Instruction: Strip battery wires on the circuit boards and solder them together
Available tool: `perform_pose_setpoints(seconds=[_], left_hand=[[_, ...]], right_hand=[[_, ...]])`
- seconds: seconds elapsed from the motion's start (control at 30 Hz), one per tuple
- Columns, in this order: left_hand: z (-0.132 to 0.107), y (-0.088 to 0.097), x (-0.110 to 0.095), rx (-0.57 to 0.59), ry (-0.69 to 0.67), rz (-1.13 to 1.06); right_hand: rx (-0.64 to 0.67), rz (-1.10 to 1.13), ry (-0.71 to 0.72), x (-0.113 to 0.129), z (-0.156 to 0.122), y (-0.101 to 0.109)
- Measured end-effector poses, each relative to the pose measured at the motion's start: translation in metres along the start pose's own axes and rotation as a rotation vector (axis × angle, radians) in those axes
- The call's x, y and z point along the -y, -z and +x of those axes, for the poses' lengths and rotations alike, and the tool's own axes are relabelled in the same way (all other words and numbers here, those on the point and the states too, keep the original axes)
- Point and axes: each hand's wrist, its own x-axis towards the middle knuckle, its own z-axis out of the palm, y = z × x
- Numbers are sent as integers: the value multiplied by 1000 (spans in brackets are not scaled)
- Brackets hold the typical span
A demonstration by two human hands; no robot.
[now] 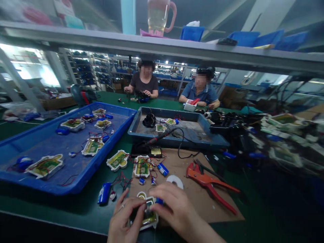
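A white-rimmed housing is held by the left hand; at its right side the right hand is curled narrowly, any hold there unclear.

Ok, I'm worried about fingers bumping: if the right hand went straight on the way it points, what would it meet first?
Most likely the left hand, facing the right hand over the white-framed case; the depth between them is unclear.

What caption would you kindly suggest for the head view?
Left hand and right hand at a white-rimmed casing, orange tool lying nearby.
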Motion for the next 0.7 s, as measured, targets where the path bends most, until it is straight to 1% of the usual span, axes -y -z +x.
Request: perform_pose_setpoints(seconds=[0.03,0.07,0.1,0.13,0.17,0.2,0.23,0.3,0.37,0.43,0.5,0.6,0.67,0.7], left_hand=[[-1,0,1,-11,-9,1],[-2,1,3,-24,-14,-2],[-2,2,3,-30,-18,-10],[-2,3,4,-35,-25,-20],[-1,3,4,-40,-35,-30],[0,3,3,-41,-46,-38],[1,3,3,-47,-62,-42],[3,1,2,-61,-96,-36],[4,-2,2,-83,-121,-18],[4,-4,2,-106,-128,-3],[3,-6,2,-118,-123,6],[0,-5,1,-125,-121,11],[-1,-4,0,-134,-127,8],[-1,-4,-1,-138,-130,2]], right_hand=[[17,-42,-88,-4,-4,17],[11,-124,-236,-9,-9,35],[46,-230,-401,-15,-15,54],[124,-359,-558,-22,-22,72],[227,-511,-718,-29,-30,89],[320,-640,-859,-37,-38,103],[358,-681,-918,-44,-45,113],[407,-720,-960,-56,-59,125],[442,-740,-947,-66,-69,128],[441,-747,-909,-71,-75,129],[400,-699,-889,-71,-81,133],[259,-490,-895,-67,-93,141],[161,-237,-895,-64,-105,139],[130,-88,-885,-62,-111,134]])
